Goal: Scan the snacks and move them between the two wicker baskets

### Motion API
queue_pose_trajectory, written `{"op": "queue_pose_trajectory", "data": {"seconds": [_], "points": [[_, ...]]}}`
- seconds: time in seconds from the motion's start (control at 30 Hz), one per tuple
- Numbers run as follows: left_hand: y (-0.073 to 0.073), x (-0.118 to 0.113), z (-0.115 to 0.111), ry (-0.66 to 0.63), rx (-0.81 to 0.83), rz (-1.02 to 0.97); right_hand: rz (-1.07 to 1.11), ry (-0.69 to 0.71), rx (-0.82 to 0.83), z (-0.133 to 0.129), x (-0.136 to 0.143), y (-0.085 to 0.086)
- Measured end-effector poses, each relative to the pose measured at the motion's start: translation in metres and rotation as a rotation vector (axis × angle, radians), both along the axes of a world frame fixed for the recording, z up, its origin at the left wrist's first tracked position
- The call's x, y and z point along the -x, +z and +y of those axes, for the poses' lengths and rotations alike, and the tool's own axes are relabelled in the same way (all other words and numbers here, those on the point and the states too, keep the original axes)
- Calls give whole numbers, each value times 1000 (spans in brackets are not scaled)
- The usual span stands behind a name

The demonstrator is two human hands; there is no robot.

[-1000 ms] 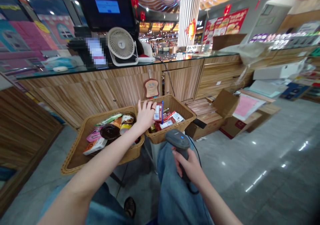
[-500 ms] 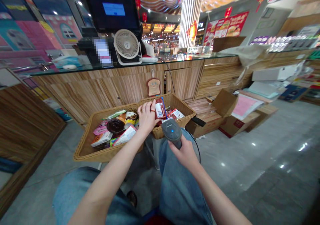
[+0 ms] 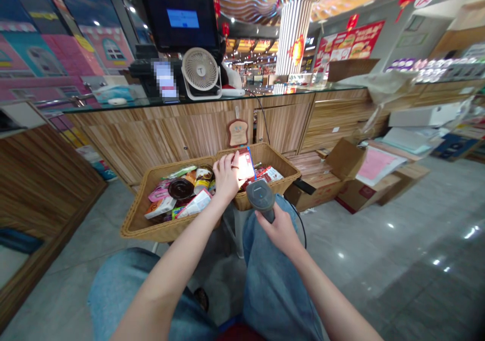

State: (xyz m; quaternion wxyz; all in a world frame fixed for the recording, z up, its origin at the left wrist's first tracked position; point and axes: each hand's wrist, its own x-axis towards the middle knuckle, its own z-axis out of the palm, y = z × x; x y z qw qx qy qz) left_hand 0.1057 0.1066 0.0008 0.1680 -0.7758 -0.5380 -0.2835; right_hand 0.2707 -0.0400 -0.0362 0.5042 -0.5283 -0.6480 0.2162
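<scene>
My left hand [image 3: 226, 178] is closed on a dark red packet [image 3: 246, 165] with a blue edge, held above the right wicker basket [image 3: 291, 172]. Bright light falls on the packet's label. My right hand [image 3: 281, 226] grips a grey barcode scanner [image 3: 260, 196] by its handle, its head pointed toward the packet. A black cable runs down beside my knee. To the left, another wicker basket [image 3: 131, 224] holds a round dark-lidded tub [image 3: 181, 189], a yellow and brown cup [image 3: 203, 178], a white and orange box [image 3: 160, 207] and several packets.
Behind the baskets stands a wood-fronted counter [image 3: 159, 136] with a monitor [image 3: 182, 17] and a white fan [image 3: 200, 70] on top. A toast-shaped plush [image 3: 238, 132] hangs on its front. Cardboard boxes [image 3: 359, 189] are stacked on the floor at right.
The packet's label is now brightly lit, while the scanner's blue light has dimmed. The whole view has shifted slightly, and both hands keep their holds.
</scene>
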Motion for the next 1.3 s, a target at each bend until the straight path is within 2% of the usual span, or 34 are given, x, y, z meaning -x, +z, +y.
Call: {"op": "queue_pose_trajectory", "data": {"seconds": [0.27, 0.43, 0.5, 0.6, 0.77, 0.83, 0.9, 0.97, 1.07, 1.2, 1.3], "points": [[1, -1, -1, 8, 14, 18, 27, -20, 0, 1, 0, -3], [13, 9, -3, 37, 38, -58, 67, -40, -4, -1, -4, -1], [21, 22, -4, 109, 27, -131, 104, -29, 18, -3, -6, 0], [31, 56, -4, 203, 10, -193, 140, -19, 60, -4, -9, -1], [36, 126, 3, 221, 178, -23, 161, -14, 74, -5, -10, -3], [35, 145, 4, 238, 240, 26, 168, -12, 77, -5, -10, -3], [34, 153, 5, 261, 252, 27, 185, -19, 80, -6, -10, -4], [33, 149, 5, 254, 230, 15, 201, -27, 84, -6, -10, -5], [33, 125, 8, 178, 185, 12, 218, -40, 96, -9, -12, -5], [31, 75, 18, 29, 205, 63, 317, -45, 142, -14, -13, -6], [25, 34, 30, -73, 287, 123, 400, -38, 158, -15, -17, -6]]}}
